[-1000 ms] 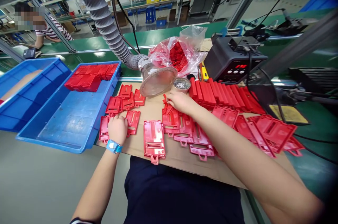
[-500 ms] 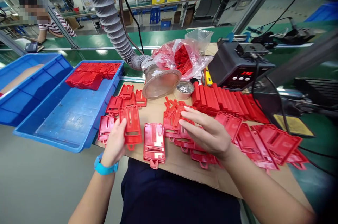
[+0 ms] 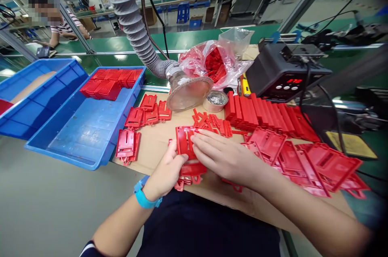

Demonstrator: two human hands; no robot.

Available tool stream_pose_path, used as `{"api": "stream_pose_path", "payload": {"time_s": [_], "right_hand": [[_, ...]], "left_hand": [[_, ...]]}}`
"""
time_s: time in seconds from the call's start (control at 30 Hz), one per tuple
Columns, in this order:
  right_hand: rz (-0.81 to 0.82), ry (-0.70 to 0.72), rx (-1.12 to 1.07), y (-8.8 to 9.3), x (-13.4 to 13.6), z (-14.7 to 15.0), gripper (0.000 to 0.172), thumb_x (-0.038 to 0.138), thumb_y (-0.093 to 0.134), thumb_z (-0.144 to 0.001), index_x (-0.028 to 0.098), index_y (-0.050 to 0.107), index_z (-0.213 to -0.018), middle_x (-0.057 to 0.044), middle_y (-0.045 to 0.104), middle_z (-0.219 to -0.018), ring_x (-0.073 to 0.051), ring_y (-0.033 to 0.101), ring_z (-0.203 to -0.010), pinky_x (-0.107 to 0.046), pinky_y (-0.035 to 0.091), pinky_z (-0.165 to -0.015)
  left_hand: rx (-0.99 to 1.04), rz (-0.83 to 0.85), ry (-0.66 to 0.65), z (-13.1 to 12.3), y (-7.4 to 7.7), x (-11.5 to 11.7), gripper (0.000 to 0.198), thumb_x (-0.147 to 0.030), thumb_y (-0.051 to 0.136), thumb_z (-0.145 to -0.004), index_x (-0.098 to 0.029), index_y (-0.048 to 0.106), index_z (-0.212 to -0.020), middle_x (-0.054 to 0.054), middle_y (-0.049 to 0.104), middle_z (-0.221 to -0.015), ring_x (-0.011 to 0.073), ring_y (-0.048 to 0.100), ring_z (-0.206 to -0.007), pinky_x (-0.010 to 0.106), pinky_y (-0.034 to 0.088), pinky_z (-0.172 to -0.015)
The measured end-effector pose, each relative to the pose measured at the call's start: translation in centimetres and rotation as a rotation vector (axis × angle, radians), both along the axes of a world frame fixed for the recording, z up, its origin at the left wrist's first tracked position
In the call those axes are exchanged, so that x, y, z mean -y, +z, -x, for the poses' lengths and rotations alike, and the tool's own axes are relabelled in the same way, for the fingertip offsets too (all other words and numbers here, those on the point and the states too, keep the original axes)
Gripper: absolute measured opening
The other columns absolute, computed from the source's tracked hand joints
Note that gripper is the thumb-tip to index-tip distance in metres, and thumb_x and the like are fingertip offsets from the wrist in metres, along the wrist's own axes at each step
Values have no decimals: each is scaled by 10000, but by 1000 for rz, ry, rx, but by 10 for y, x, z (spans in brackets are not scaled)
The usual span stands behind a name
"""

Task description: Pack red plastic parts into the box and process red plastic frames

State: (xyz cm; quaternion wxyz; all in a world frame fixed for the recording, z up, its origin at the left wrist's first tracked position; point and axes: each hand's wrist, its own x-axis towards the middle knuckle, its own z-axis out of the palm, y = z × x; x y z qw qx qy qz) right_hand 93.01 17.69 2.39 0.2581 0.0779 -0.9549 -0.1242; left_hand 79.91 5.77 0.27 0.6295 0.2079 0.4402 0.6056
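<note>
My left hand (image 3: 168,170), with a blue wristband, grips a red plastic card holder (image 3: 185,137) by its lower left edge and keeps it tilted over the cardboard. Against the right side of that holder press the bent fingers of my right hand (image 3: 222,158); its thumb and whatever it pinches are hidden. Beneath the held piece, partly covered, lies another red holder (image 3: 179,184). Small red strips (image 3: 209,121) are heaped just beyond my right fingers. More red holders (image 3: 266,144) overlap beside my right forearm.
To the left stands a blue bin (image 3: 75,127) with stacked red parts (image 3: 103,83). A fume extractor hood (image 3: 189,93) hangs over the cardboard, next to a tin (image 3: 215,100). Behind are a bag of red pieces (image 3: 216,65) and a black soldering station (image 3: 287,73). A person (image 3: 65,22) sits far left.
My left hand has carried the red holder rightward, over the one lying in front of me. My right hand has moved left from the strips and now meets the held piece.
</note>
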Motion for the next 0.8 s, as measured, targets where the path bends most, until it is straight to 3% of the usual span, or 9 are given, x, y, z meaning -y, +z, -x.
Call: {"api": "stream_pose_path", "payload": {"time_s": [0.17, 0.33, 0.4, 0.47, 0.57, 0.7, 0.8], "right_hand": [[187, 3, 24, 0, 4, 6, 368, 30, 321, -845, 130, 666, -927, -131, 679, -959, -225, 616, -974, -398, 504, -909], [356, -8, -54, -16, 3, -2, 332, 79, 369, -877, 172, 578, -1118, -107, 636, -1107, -229, 536, -1116, -467, 463, -941], [530, -84, -174, -22, 8, -6, 361, 92, 406, -870, 215, 528, -1187, -101, 590, -1186, -244, 458, -1200, -511, 416, -973], [724, -261, -309, -26, 16, -9, 376, 134, 471, -856, 239, 500, -1216, -109, 550, -1225, -257, 435, -1217, -514, 401, -983], [1110, -489, -374, -30, 25, -8, 449, 269, 578, -817, 220, 458, -1247, -129, 565, -1164, -247, 556, -1068, -449, 493, -891], [1618, -436, -312, -27, 27, 0, 498, 346, 615, -779, 195, 451, -1224, -94, 629, -1027, -199, 627, -919, -351, 550, -783], [1693, -437, -313, -20, 25, 3, 375, 342, 624, -762, 197, 546, -1099, -76, 649, -1006, -196, 630, -908, -339, 548, -777]], "left_hand": [[-125, 54, -73, -6, -1, -1, 576, -233, 460, -798, -296, 294, -1346, 55, 612, -1120, 199, 666, -785, 196, 475, -441], [6, 36, -41, -5, 1, 0, 558, -212, 478, -790, -278, 314, -1320, 53, 584, -1161, 212, 656, -856, 270, 551, -593], [45, 61, -42, -5, 1, 1, 487, -253, 483, -816, -291, 345, -1281, 52, 585, -1159, 213, 663, -824, 286, 559, -576], [26, 73, -50, -5, 1, 3, 418, -303, 506, -830, -273, 385, -1230, 64, 600, -1127, 210, 671, -763, 266, 549, -509], [-70, 67, -52, -8, 0, 4, 435, -325, 580, -805, -244, 404, -1195, 79, 620, -1075, 215, 672, -735, 241, 534, -448], [-151, 74, -46, -14, 1, 5, 453, -336, 594, -799, -231, 411, -1199, 86, 628, -1054, 205, 673, -700, 258, 547, -452], [-183, 72, -61, -15, 1, 4, 421, -335, 567, -820, -228, 429, -1203, 75, 642, -1036, 181, 675, -689, 262, 553, -527]]}}
